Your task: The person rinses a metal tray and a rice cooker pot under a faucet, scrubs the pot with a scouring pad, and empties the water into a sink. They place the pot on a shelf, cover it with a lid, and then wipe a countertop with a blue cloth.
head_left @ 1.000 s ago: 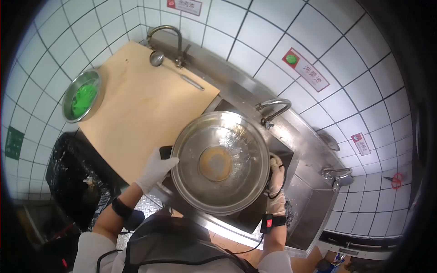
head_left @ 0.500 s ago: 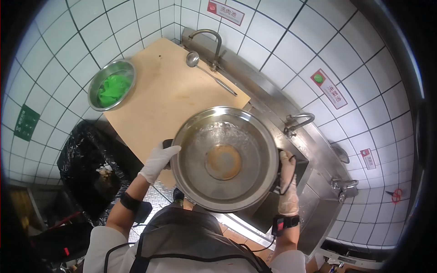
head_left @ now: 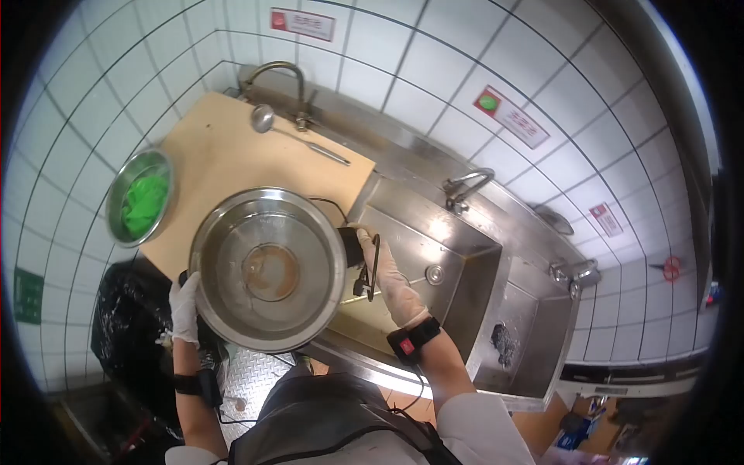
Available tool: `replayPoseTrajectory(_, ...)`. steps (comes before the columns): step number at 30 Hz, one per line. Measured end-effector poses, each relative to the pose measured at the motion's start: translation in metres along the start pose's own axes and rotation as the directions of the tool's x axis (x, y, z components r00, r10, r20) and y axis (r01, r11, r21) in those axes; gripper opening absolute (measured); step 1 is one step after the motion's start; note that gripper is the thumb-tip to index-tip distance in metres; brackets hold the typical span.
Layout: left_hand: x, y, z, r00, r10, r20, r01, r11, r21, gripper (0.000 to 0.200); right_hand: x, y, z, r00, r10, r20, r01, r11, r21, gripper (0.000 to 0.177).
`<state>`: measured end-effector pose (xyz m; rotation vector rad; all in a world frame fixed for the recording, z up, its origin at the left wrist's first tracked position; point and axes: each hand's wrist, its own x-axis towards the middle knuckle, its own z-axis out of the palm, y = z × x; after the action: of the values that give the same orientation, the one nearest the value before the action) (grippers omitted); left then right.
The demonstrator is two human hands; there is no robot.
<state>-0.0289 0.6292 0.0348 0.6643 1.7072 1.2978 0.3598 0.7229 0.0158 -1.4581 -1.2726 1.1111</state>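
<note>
A wide round metal electric pot (head_left: pixel 310 306) with black side handles is in front of me, over the front of the wooden board. Water seems to cover its bottom, where a brownish ring surrounds a paler centre. My left hand (head_left: pixel 184 310), in a white glove, grips the pot at its left side. Closed around the black handle (head_left: pixel 351 246) on the right is my gloved right hand (head_left: pixel 376 260). A black power cord with its plug (head_left: pixel 362 287) hangs bunched by that hand.
On the wooden board (head_left: pixel 225 155) lies a metal ladle (head_left: pixel 263 118). A metal bowl (head_left: pixel 116 198) holds green cloth-like material (head_left: pixel 145 203). Steel sink basins (head_left: pixel 395 310) with taps (head_left: pixel 469 186) stand to the right. A black bin bag (head_left: pixel 128 310) sits lower left.
My view has turned rightward, showing more of the sinks. Both hands have carried the pot left relative to the sink, uncovering the basin beside the board. Both hands keep their grip.
</note>
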Motion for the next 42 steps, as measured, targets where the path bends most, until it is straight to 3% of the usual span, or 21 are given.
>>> replayPoseTrajectory(1, 0.006, -0.003, -0.003, 1.0, 0.02, 0.021, -0.019, 0.999, -0.037, 0.03, -0.006, -0.023, -0.015, 0.967, 0.243, 0.08, -0.249, 0.965, 0.086, 0.028)
replayPoseTrajectory(3, 0.019, -0.005, -0.004, 0.997, 0.082, 0.006, -0.081, 0.996, -0.021, 0.031, -0.001, -0.018, -0.04, 0.961, 0.278, 0.006, -0.276, 0.952, 0.131, 0.033)
replayPoseTrajectory(4, 0.024, -0.005, -0.007, 0.998, 0.065, 0.016, -0.064, 0.998, -0.01, 0.032, -0.002, -0.011, -0.059, 0.96, 0.281, -0.014, -0.276, 0.952, 0.134, 0.033)
replayPoseTrajectory(6, 0.035, -0.01, -0.009, 0.998, 0.067, 0.016, -0.067, 0.998, -0.022, 0.032, -0.003, 0.012, -0.109, 0.973, 0.129, -0.193, -0.076, 0.962, 0.263, 0.033)
replayPoseTrajectory(7, 0.036, -0.009, -0.009, 0.999, 0.03, 0.013, -0.029, 0.999, -0.017, 0.033, 0.002, 0.042, -0.136, 0.965, 0.044, -0.259, 0.018, 0.973, 0.231, 0.034)
replayPoseTrajectory(9, 0.036, -0.006, -0.009, 0.999, 0.026, 0.038, -0.025, 0.999, -0.03, 0.033, 0.0, 0.036, -0.168, 0.931, 0.161, -0.328, -0.054, 0.949, 0.311, 0.04)
replayPoseTrajectory(13, 0.033, -0.005, -0.006, 0.999, 0.024, 0.028, -0.023, 0.998, -0.052, 0.032, 0.008, 0.026, -0.198, 0.906, 0.298, -0.299, -0.117, 0.858, 0.5, 0.03)
replayPoseTrajectory(16, 0.028, 0.002, 0.0, 1.0, 0.002, 0.014, -0.001, 1.0, -0.025, 0.033, 0.017, 0.051, -0.213, 0.973, 0.056, -0.224, 0.109, 0.744, 0.659, 0.019)
replayPoseTrajectory(19, 0.03, 0.0, -0.005, 1.0, -0.004, 0.03, 0.004, 1.0, 0.012, 0.035, 0.038, 0.065, -0.218, 0.965, 0.196, -0.176, -0.004, 0.679, 0.734, 0.012)
replayPoseTrajectory(20, 0.028, 0.003, -0.003, 1.0, -0.018, 0.026, 0.018, 1.0, 0.012, 0.035, 0.043, 0.071, -0.219, 0.97, 0.16, -0.183, -0.007, 0.772, 0.636, 0.01)
replayPoseTrajectory(21, 0.026, 0.006, 0.0, 0.999, -0.03, 0.022, 0.03, 1.0, 0.01, 0.035, 0.047, 0.076, -0.221, 0.971, 0.16, -0.18, -0.008, 0.769, 0.639, 0.01)
replayPoseTrajectory(23, 0.019, 0.011, 0.004, 1.0, -0.028, 0.007, 0.028, 1.0, -0.006, 0.034, 0.055, 0.086, -0.224, 0.954, 0.243, -0.177, -0.024, 0.648, 0.762, 0.008)
replayPoseTrajectory(26, 0.015, 0.014, 0.006, 1.0, -0.022, 0.0, 0.022, 0.999, -0.027, 0.034, 0.048, 0.044, -0.215, 0.92, 0.301, -0.25, -0.085, 0.777, 0.623, 0.012)
replayPoseTrajectory(30, 0.023, 0.008, 0.002, 0.997, -0.067, -0.034, 0.066, 0.998, -0.019, 0.035, 0.045, 0.039, -0.218, 0.925, 0.329, -0.191, -0.199, 0.846, 0.495, 0.014)
replayPoseTrajectory(35, 0.019, 0.011, 0.004, 1.0, -0.017, 0.012, 0.017, 0.999, -0.037, 0.035, 0.048, 0.055, -0.219, 0.927, 0.315, -0.204, -0.151, 0.811, 0.565, 0.018)
replayPoseTrajectory(36, 0.019, 0.011, 0.006, 0.999, -0.021, 0.024, 0.023, 0.999, -0.047, 0.035, 0.04, 0.049, -0.217, 0.975, 0.148, -0.168, -0.072, 0.917, 0.392, 0.023)
replayPoseTrajectory(38, 0.021, 0.009, 0.006, 0.999, -0.017, -0.033, 0.017, 1.0, -0.003, 0.032, -0.001, 0.005, -0.197, 0.92, 0.173, -0.352, 0.037, 0.855, 0.517, 0.026)
replayPoseTrajectory(39, 0.013, 0.016, 0.01, 0.999, -0.002, -0.034, 0.003, 1.0, 0.024, 0.031, 0.012, 0.036, -0.195, 0.92, 0.165, -0.354, 0.081, 0.807, 0.585, 0.03)
replayPoseTrajectory(40, 0.021, 0.003, 0.001, 0.998, 0.049, -0.031, -0.05, 0.998, -0.035, 0.03, 0.011, 0.053, -0.206, 0.975, 0.011, -0.222, 0.088, 0.899, 0.43, 0.031)
replayPoseTrajectory(41, 0.019, 0.004, 0.003, 0.995, 0.078, -0.056, -0.076, 0.996, 0.037, 0.03, -0.005, -0.009, -0.18, 0.971, -0.007, -0.24, 0.046, 0.986, 0.158, 0.033)
replayPoseTrajectory(42, 0.018, 0.006, 0.005, 0.991, 0.09, -0.094, -0.079, 0.99, 0.114, 0.031, -0.015, -0.028, -0.17, 0.986, 0.01, -0.167, 0.004, 0.997, 0.082, 0.033)
